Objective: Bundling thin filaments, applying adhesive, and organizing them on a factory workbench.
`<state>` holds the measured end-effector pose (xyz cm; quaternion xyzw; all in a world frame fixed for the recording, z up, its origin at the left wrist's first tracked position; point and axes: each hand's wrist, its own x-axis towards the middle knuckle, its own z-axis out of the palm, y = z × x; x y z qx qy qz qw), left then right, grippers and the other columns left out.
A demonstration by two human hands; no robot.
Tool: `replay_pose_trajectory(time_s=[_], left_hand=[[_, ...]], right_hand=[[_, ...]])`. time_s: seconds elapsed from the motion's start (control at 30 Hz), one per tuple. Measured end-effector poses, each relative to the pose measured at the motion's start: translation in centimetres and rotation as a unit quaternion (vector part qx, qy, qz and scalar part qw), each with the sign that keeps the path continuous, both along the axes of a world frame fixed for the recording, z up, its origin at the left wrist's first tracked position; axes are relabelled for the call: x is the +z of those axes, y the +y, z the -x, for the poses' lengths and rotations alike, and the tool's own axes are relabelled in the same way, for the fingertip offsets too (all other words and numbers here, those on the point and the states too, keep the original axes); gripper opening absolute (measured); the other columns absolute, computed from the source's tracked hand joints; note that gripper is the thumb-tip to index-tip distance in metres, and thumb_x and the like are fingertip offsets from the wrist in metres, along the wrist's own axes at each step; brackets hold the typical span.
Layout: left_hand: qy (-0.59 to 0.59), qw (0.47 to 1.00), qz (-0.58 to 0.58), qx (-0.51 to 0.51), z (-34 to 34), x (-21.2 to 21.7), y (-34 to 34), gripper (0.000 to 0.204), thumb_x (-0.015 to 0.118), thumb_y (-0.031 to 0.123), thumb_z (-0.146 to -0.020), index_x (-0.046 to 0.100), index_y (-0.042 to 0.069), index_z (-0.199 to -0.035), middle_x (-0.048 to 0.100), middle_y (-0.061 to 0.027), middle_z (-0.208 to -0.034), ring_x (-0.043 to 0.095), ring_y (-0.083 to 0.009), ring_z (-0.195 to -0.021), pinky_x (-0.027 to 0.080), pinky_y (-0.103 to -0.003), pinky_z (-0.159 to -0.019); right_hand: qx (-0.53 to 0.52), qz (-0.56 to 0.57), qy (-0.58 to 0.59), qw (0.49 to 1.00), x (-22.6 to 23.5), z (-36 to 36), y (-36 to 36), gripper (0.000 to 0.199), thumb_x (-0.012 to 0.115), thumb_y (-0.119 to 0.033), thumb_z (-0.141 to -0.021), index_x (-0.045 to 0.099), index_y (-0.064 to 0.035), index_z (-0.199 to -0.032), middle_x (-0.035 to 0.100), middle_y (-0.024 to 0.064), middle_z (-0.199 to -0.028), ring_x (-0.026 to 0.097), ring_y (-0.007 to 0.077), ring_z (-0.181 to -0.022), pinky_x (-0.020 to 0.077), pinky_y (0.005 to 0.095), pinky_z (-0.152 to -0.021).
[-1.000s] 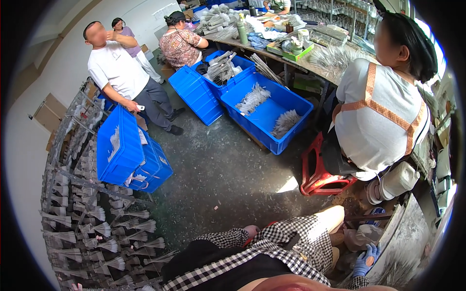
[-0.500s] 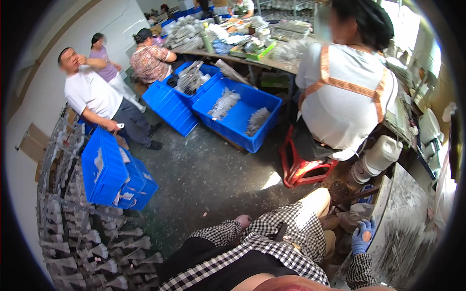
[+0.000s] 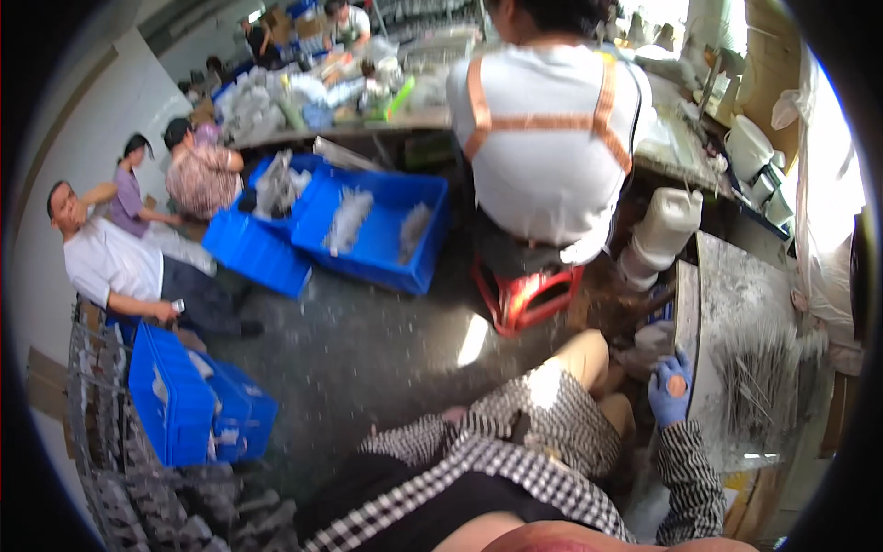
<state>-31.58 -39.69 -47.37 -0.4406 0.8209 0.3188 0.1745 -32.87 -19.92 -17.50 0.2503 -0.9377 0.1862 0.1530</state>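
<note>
My right hand, in a blue glove with a round bare-looking patch, rests at the near left edge of a worn grey work board. Its fingers are partly spread, and I see nothing held in them. Thin wire-like strands lie in a bundle on the board, to the right of the glove. My left hand is a small blurred patch by my lap at the end of its checked sleeve; its fingers cannot be made out. A checked garment covers my lap.
Ahead, a person in a white top with orange straps sits on a red stool. Blue crates stand left of them. A standing person is beside another blue crate. White jugs stand near the board.
The view has turned to the right, so people and crates appear farther left. My gloved right hand stays by the board edge. My left hand shows less clearly than before.
</note>
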Motion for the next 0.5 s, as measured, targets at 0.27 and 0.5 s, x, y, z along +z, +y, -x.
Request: replay_pose_trajectory(time_s=[0.27,0.5], left_hand=[[-0.005,0.986,0.114,0.119,-3.5,0.8,4.2,0.032,0.071,0.027,-0.088,0.071,-0.001,-0.105,0.071,-0.0204,-0.100,0.067,-0.0370,-0.089,0.053,-0.042,-0.079],[-0.051,0.922,0.182,0.338,3.2,6.9,5.1,0.032,0.071,0.026,-0.089,0.071,-0.001,-0.104,0.070,-0.0205,-0.099,0.066,-0.0368,-0.087,0.053,-0.042,-0.078]], right_hand=[[-0.073,-0.021,-0.031,0.997,-1.3,0.5,3.4,0.012,0.068,-0.003,-0.070,0.069,-0.0081,-0.081,0.067,0.0117,-0.103,0.051,0.0409,-0.125,0.0406,0.0489,-0.107],[-0.063,-0.038,-0.036,0.997,-0.9,0.4,2.0,0.012,0.066,-0.003,-0.071,0.069,-0.0067,-0.082,0.066,0.0132,-0.102,0.050,0.0418,-0.126,0.0395,0.0502,-0.107]])
